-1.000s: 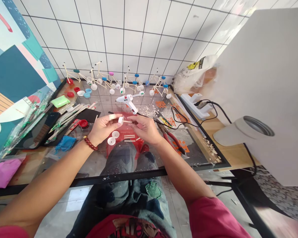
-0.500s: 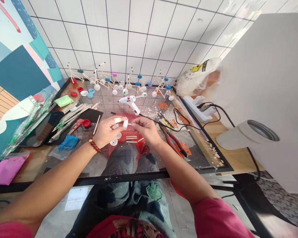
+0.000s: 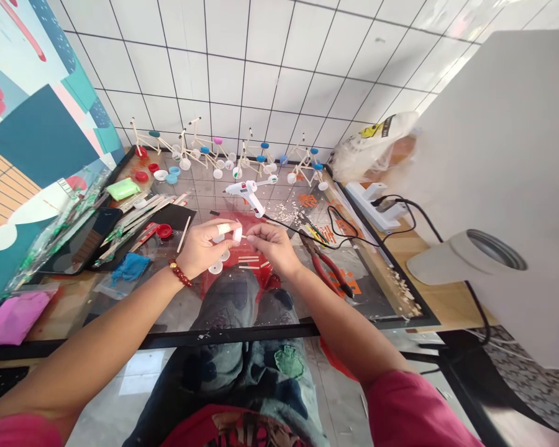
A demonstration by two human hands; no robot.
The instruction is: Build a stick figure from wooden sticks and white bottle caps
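The white cap [image 3: 237, 235] is in the air on the near side of the glue gun [image 3: 245, 190], slightly farther from it than a second ago. The left hand [image 3: 200, 248] has it pinched between thumb and fingertips, with no gap left. The right hand [image 3: 274, 246], likewise closed to a fine pinch, grips a thin stick [image 3: 245, 236] that points at the cap; whether the two touch, I cannot tell. Less of this stick shows between the hands than a second ago.

Nearer the person than the glue gun lie two loose white caps [image 3: 215, 267], one now partly covered by the left fingers, though both were in plain sight a second ago. Short sticks [image 3: 248, 258] lie beside them, as before. Left of the glue gun, a longer stick [image 3: 183, 234] shows more of its length past the left hand. To the gun's right, the pliers [image 3: 334, 273] are unmoved; beyond it, the stick models [image 3: 302, 162] stand unchanged.
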